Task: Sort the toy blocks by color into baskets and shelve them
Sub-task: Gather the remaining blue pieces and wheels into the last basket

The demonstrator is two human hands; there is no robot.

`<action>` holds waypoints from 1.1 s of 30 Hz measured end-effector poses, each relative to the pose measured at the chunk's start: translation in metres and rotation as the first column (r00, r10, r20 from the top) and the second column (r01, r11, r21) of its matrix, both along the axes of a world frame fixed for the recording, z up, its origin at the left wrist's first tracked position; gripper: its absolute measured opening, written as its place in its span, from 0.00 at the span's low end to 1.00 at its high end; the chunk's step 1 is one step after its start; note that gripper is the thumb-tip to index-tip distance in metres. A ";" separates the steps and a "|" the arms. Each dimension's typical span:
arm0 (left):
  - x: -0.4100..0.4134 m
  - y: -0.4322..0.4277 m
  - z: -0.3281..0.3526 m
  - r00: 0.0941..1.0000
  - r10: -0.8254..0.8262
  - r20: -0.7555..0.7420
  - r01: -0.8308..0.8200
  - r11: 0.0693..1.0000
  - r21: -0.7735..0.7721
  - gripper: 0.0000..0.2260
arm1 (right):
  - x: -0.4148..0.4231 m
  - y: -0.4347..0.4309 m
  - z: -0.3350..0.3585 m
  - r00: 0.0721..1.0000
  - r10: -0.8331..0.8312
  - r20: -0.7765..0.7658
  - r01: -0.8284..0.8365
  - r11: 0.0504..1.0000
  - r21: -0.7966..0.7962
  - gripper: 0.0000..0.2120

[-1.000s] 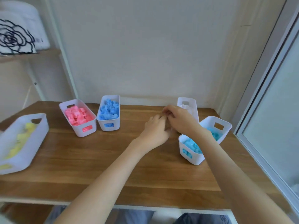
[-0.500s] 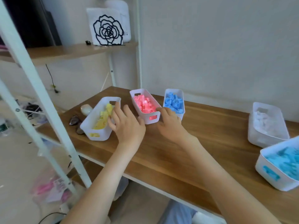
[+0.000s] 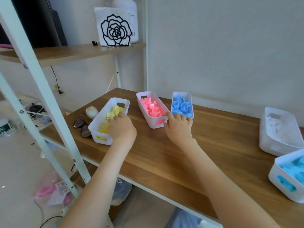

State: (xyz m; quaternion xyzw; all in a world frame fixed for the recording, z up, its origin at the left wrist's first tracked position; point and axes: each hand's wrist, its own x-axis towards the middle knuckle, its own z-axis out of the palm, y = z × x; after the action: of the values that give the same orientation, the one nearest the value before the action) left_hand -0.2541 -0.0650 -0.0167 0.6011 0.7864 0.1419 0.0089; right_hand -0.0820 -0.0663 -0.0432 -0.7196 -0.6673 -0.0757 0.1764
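Five white baskets stand on the wooden table (image 3: 213, 145). The yellow-block basket (image 3: 98, 119) is at the left, with my left hand (image 3: 121, 129) on its right rim and the fingers curled over into it. The pink-block basket (image 3: 153, 124) and the blue-block basket (image 3: 190, 96) stand side by side further back. My right hand (image 3: 178, 127) lies at their near ends, fingers spread, fingertips touching the blue basket's near rim and the thumb by the pink basket's corner. A basket of white blocks (image 3: 266, 139) and one of cyan blocks (image 3: 279, 180) are at the right.
A slanted white frame post (image 3: 41, 83) crosses the left foreground. Sunglasses (image 3: 82, 127) and a pale egg-shaped object (image 3: 91, 112) lie left of the yellow basket. Above, a wooden shelf (image 3: 74, 51) carries a rose-pattern holder (image 3: 115, 28). Bags lie on the floor below.
My view swung left from the white and cyan baskets. Both hands travelled left across the table; the left now curls over the yellow basket's rim, the right reaches the blue basket's near end.
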 end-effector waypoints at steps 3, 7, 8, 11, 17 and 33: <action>0.012 0.004 0.003 0.994 -0.077 -0.077 0.071 0.995 -0.069 0.15 | 0.004 0.001 0.005 0.999 0.004 0.048 -0.003 1.000 -0.020 0.18; 0.041 0.001 -0.008 0.963 -0.199 -0.181 0.176 0.975 -0.138 0.14 | 0.008 -0.002 0.006 0.997 -0.010 0.079 0.012 1.000 -0.019 0.19; 0.042 0.004 -0.012 0.967 -0.192 -0.168 0.169 0.975 -0.142 0.15 | 0.009 -0.002 0.006 0.997 -0.010 0.078 0.011 1.000 -0.016 0.19; 0.033 0.009 -0.016 0.977 -0.116 -0.176 0.083 0.980 -0.183 0.20 | 0.010 -0.004 0.005 0.998 -0.008 0.066 0.009 1.000 -0.018 0.18; 0.013 0.010 -0.012 0.929 -0.153 -0.337 0.091 0.977 -0.194 0.15 | 0.007 -0.002 0.002 0.999 -0.023 0.026 0.022 0.999 0.025 0.18; -0.015 -0.019 -0.018 0.898 -0.307 -0.317 0.423 0.803 0.420 0.10 | -0.044 -0.019 -0.016 0.904 0.410 -0.119 -0.370 0.892 0.261 0.25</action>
State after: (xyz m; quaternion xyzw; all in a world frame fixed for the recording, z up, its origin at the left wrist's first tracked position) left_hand -0.2691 -0.0843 -0.0348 0.7374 0.5906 0.2557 -0.2048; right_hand -0.1256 -0.0857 -0.0592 -0.5486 -0.7675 -0.0542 0.3273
